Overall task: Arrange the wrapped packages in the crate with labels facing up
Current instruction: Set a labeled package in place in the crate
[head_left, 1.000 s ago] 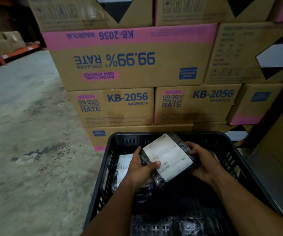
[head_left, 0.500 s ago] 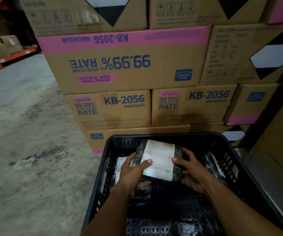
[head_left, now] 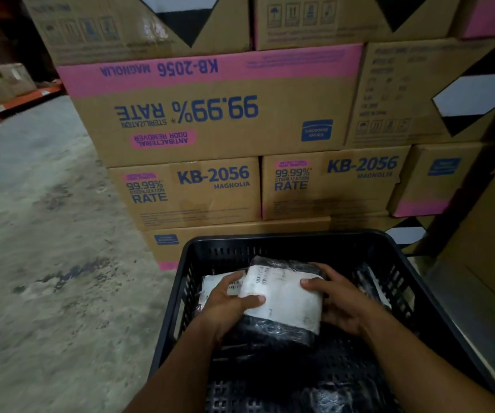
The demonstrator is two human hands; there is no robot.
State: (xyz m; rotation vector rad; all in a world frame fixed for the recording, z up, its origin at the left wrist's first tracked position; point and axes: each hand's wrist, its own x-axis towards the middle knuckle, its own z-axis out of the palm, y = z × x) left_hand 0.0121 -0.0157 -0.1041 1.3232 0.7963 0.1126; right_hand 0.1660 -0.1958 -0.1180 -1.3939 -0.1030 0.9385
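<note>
A black perforated plastic crate point(head_left: 285, 239) stands in front of me. Both hands hold a black-wrapped package point(head_left: 283, 296) with its white label facing up, low inside the crate near the far wall. My left hand point(head_left: 225, 302) grips its left edge and my right hand point(head_left: 338, 299) its right edge. A second package point(head_left: 212, 283) with a white label up lies at the far left, partly under my left hand. Another wrapped package point(head_left: 373, 283) leans against the right wall. A dark wrapped package point(head_left: 320, 397) lies at the near bottom.
Stacked cardboard boxes point(head_left: 216, 114) marked KB-2056 rise just behind the crate. More cartons point(head_left: 487, 248) stand at the right. Bare concrete floor point(head_left: 46, 234) spreads to the left, with orange racking point(head_left: 17, 102) in the far left corner.
The package I hold has tipped from a raised slant to nearly flat and gone down into the crate's far half, beside the left package. Both hands went down with it.
</note>
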